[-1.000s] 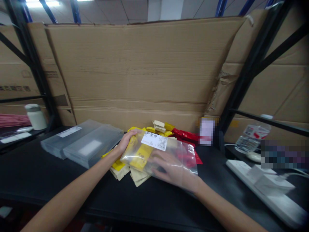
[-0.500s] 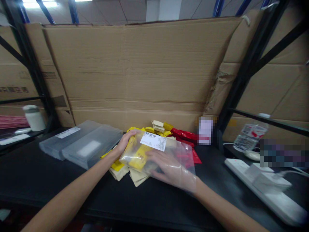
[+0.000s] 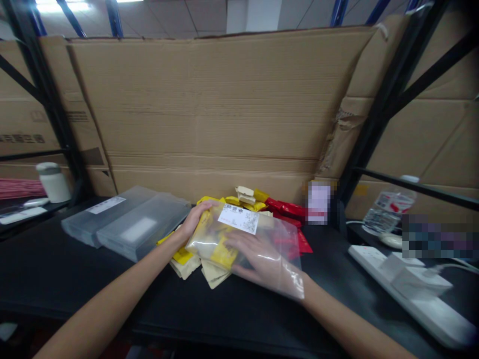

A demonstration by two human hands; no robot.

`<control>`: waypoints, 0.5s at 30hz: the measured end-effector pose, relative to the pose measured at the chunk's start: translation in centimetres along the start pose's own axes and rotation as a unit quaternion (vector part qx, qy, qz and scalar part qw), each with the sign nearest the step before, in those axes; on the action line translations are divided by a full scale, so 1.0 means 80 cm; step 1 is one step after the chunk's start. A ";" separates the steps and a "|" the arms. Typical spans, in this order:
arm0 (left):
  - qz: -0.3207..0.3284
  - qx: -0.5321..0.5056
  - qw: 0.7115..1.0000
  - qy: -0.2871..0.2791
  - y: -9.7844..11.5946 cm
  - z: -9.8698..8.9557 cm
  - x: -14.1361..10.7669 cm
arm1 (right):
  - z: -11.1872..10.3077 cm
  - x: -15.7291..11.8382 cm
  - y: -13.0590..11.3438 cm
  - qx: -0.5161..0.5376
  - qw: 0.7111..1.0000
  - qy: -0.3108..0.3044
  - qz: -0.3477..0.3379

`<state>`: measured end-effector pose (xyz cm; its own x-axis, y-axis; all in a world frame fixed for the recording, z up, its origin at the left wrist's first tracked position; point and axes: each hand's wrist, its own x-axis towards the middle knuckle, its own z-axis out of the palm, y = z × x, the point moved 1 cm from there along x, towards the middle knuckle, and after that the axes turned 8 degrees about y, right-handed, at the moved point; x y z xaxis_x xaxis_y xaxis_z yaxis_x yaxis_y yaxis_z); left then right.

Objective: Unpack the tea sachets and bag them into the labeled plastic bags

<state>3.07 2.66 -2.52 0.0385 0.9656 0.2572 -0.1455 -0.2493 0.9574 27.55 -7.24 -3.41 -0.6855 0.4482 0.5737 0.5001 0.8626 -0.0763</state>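
A clear plastic bag [image 3: 245, 244] with a white printed label [image 3: 238, 219] lies over a heap of packets, and a yellow packet [image 3: 224, 254] shows through it. My left hand [image 3: 196, 219] grips the bag's far left edge. My right hand [image 3: 258, 259] lies under the film, seemingly inside the bag, with its fingers spread on the yellow packet. Yellow and cream packets [image 3: 183, 257] stick out beneath the bag. Red packets [image 3: 286, 209] lie behind it on the right.
Two grey translucent flat cases [image 3: 129, 223] lie left of the heap on the black table [image 3: 75, 274]. A large cardboard sheet [image 3: 194, 114] stands behind. On the right are a water bottle [image 3: 389, 212] and a white power strip [image 3: 404, 279]. A white jar [image 3: 54, 182] stands far left.
My right hand has slid left and deeper under the film, and the bag's edge now lies nearer my wrist. The yellow packet has shifted slightly inside the bag. My left hand stays in place.
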 end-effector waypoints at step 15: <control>0.000 -0.003 1.000 -0.019 -0.001 0.001 0.001 | 0.000 0.000 0.002 -0.072 0.996 -0.026 0.036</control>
<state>3.15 2.77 -2.55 0.0768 0.9618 0.2629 -0.1518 -0.2494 0.9564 27.65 -7.09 -3.42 -0.6688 0.5228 0.5285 0.6177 0.7864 0.0038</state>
